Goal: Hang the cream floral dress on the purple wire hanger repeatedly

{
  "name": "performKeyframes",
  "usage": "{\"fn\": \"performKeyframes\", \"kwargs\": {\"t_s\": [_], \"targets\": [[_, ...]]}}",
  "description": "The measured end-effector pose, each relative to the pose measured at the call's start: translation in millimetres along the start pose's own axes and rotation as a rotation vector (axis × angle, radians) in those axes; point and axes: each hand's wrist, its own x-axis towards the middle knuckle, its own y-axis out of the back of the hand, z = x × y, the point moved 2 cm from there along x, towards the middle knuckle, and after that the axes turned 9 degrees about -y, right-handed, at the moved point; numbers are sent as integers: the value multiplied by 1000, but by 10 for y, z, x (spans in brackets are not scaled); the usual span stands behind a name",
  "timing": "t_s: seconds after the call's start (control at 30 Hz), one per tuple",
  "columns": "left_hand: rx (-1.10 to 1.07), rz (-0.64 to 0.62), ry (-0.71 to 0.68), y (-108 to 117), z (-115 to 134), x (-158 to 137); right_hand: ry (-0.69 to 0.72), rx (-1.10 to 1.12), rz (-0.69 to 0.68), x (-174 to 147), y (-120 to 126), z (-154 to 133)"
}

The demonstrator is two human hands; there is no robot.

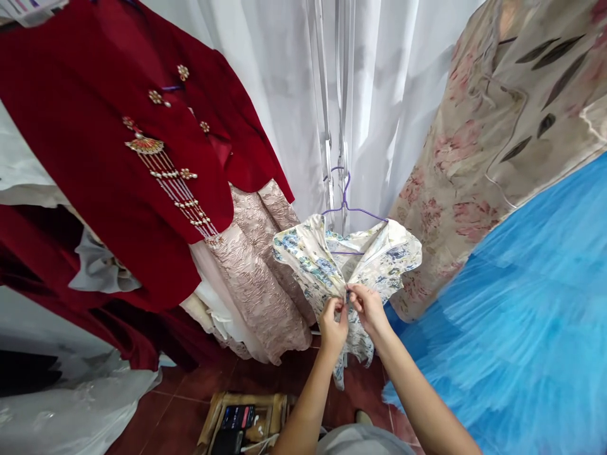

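Observation:
A white floral dress (310,256) with blue and green flowers hangs in front of me on a purple hanger (345,205). Its V-shaped neckline spreads apart above my hands. My left hand (334,321) pinches the front of the dress just below the neckline. Close beside it and slightly higher, my right hand (366,306) pinches the front edge at the bottom of the V. Both sets of fingers are closed on the fabric. Any small fastener between the fingertips is too small to make out.
A red jacket (109,145) with beaded ornaments and a pink brocade skirt (270,278) hang at left. On the right are a beige floral garment (455,164) and blue tulle (531,303). White curtains (279,82) hang behind. A wooden stool (211,417) holding a phone (238,416) stands below.

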Motion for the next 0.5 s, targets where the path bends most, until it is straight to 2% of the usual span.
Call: {"fn": "performKeyframes", "kwargs": {"t_s": [0.17,0.27,0.37,0.5], "targets": [[-75,-83,6,-34,7,-36,237,16,82,163,-444,-527],[-96,-112,40,-23,-46,-68,307,11,98,273,-712,-778],[-90,-151,67,18,-120,-164,352,25,125,319,-883,-924],[-93,-260,53,153,-210,-212,427,-4,142,278,-957,-1001]]}}
